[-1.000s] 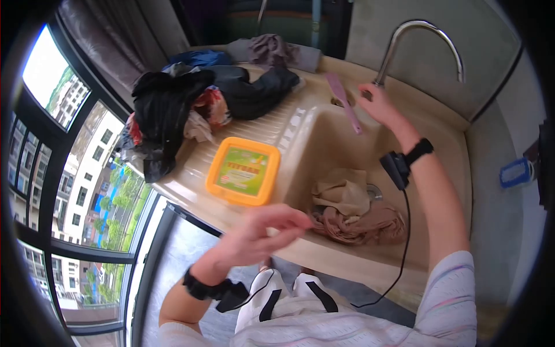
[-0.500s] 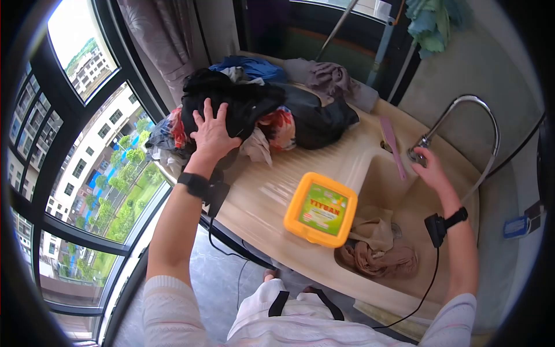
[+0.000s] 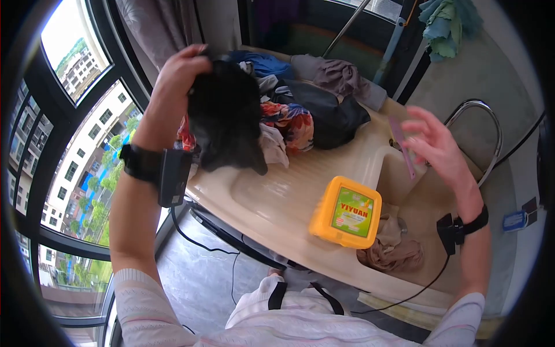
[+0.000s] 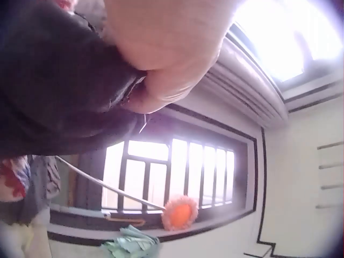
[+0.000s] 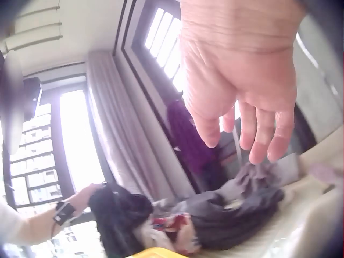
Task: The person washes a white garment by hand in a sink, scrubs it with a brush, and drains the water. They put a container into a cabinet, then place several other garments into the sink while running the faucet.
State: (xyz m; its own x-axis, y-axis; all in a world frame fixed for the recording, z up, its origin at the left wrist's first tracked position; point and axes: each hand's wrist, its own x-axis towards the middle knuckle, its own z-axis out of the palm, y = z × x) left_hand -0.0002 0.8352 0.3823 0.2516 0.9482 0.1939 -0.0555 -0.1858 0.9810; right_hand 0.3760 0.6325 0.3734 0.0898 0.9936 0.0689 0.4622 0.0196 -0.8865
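My left hand [image 3: 176, 87] grips a black garment [image 3: 225, 115] and holds it up at the left end of the clothes pile; in the left wrist view the fingers [image 4: 177, 80] pinch the dark cloth [image 4: 59, 86]. My right hand [image 3: 436, 144] hovers over the sink's back edge, near a pink stick [image 3: 403, 147], holding nothing. Seen from the right wrist, its fingers [image 5: 258, 134] hang apart. A yellow box [image 3: 347, 213] with a green label stands beside the sink basin. Brown cloths [image 3: 396, 254] lie in the basin.
A curved metal faucet [image 3: 491, 124] rises at the right behind the basin. Blue cloth [image 3: 266, 63], dark trousers [image 3: 332, 118] and a floral garment [image 3: 295, 127] lie on the ribbed counter [image 3: 277, 188]. Windows stand at the left. A blue brush [image 3: 513, 221] is on the right wall.
My left hand went from beside the basin onto the pile, then took hold of the black garment and lifted it. My right hand has come away from the faucet base.
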